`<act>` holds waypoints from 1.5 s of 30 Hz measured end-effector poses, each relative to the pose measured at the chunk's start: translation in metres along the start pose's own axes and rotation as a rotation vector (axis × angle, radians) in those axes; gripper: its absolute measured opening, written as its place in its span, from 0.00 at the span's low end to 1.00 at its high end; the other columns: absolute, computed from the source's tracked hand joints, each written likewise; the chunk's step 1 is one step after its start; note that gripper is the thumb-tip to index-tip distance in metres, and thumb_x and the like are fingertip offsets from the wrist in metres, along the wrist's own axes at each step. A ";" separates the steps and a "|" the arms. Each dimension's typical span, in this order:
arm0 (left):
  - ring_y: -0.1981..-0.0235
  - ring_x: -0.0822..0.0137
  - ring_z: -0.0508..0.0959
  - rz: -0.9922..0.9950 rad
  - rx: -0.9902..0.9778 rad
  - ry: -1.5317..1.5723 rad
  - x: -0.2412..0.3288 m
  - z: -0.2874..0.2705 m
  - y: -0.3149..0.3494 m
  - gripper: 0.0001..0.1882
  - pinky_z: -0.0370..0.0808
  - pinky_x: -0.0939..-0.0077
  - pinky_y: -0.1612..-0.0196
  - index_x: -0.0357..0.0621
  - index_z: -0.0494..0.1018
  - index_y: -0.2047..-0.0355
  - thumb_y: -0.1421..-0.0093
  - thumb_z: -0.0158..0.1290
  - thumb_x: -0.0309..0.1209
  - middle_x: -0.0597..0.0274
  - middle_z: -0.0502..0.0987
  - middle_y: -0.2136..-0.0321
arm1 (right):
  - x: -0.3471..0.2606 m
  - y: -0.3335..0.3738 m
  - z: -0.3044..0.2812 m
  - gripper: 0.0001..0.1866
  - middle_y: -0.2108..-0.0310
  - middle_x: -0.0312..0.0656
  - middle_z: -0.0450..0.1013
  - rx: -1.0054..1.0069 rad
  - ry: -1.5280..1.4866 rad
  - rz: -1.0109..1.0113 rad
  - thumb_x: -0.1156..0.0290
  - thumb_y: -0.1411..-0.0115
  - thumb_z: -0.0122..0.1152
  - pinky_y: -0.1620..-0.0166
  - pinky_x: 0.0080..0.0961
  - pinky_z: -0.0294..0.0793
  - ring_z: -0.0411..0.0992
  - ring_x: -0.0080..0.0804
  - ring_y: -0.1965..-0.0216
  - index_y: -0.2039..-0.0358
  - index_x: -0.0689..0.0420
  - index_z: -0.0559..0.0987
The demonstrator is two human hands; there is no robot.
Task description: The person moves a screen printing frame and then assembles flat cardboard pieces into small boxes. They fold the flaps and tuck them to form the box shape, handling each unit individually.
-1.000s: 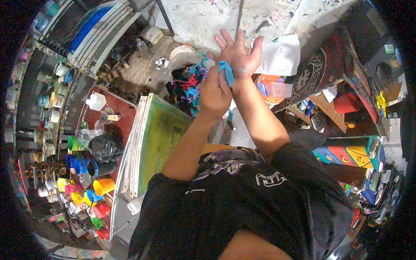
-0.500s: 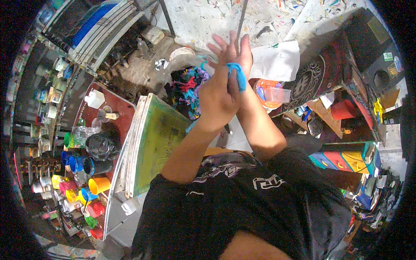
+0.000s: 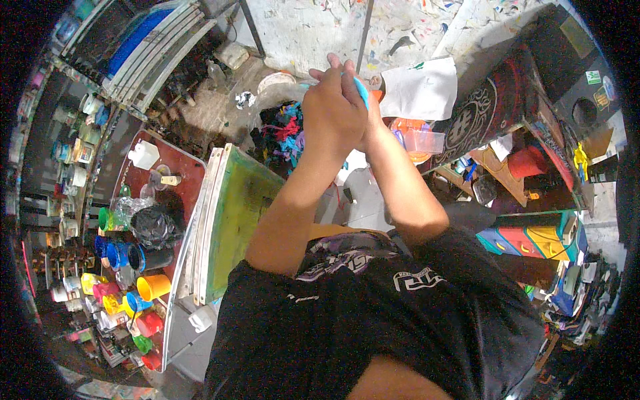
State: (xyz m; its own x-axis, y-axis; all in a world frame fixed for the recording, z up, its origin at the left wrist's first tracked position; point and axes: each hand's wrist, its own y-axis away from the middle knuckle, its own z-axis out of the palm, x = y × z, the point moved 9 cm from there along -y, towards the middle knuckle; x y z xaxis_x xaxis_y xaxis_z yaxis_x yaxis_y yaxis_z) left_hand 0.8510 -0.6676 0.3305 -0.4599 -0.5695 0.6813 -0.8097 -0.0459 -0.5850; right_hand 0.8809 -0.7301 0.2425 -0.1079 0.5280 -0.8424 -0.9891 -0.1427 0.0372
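While the two hands meet at the upper middle of the frame, a blue cloth (image 3: 362, 93) shows as a thin edge between them. The left hand (image 3: 335, 112) lies over the right, its fingers folded narrow and holding the cloth. Of the right hand (image 3: 371, 121) mostly the heel by the wrist shows — whether its fingers are curled or spread I cannot tell.

The rubbing looks midway to me: the cloth is out and against the skin, but not yet put down. How much has been wiped, and how much is left, cannot be judged, since the covered skin is hidden.

Just left of the hands sits a heap of coloured scraps (image 3: 287, 137); to their right, an orange tub (image 3: 413, 159) and a white sheet (image 3: 421, 90). A red bench (image 3: 185, 160) stands at the left of the frame.
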 end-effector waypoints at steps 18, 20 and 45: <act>0.72 0.58 0.77 -0.636 -0.020 0.932 -0.094 -0.016 -0.023 0.13 0.75 0.68 0.69 0.38 0.74 0.67 0.41 0.43 0.34 0.54 0.77 0.74 | 0.012 0.025 0.015 0.38 0.36 0.54 0.42 -0.358 0.614 -0.139 0.45 0.39 0.32 0.35 0.37 0.37 0.47 0.46 0.37 0.36 0.56 0.42; 0.73 0.63 0.77 -0.566 -0.065 1.224 -0.074 -0.029 -0.014 0.12 0.73 0.74 0.69 0.40 0.75 0.66 0.42 0.42 0.29 0.59 0.77 0.73 | 0.015 0.023 0.005 0.44 0.36 0.55 0.42 -0.214 -0.527 0.278 0.35 0.43 0.31 0.35 0.45 0.34 0.46 0.52 0.37 0.35 0.52 0.41; 0.42 0.50 0.58 -0.450 -0.582 2.251 -0.077 0.053 0.094 0.53 0.50 0.49 0.40 0.44 0.49 0.38 0.52 0.25 0.74 0.48 0.57 0.42 | -0.038 0.035 -0.002 0.11 0.76 0.39 0.68 -0.068 0.535 -0.760 0.61 0.43 0.49 0.73 0.35 0.63 0.65 0.37 0.76 0.77 0.52 0.72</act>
State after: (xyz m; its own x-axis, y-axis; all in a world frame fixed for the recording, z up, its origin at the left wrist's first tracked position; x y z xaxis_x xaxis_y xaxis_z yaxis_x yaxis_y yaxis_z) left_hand 0.8299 -0.6719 0.1998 0.5007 0.8522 0.1521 -0.7279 0.5096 -0.4589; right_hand 0.8511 -0.7570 0.2745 0.6437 0.0463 -0.7639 -0.7652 0.0253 -0.6433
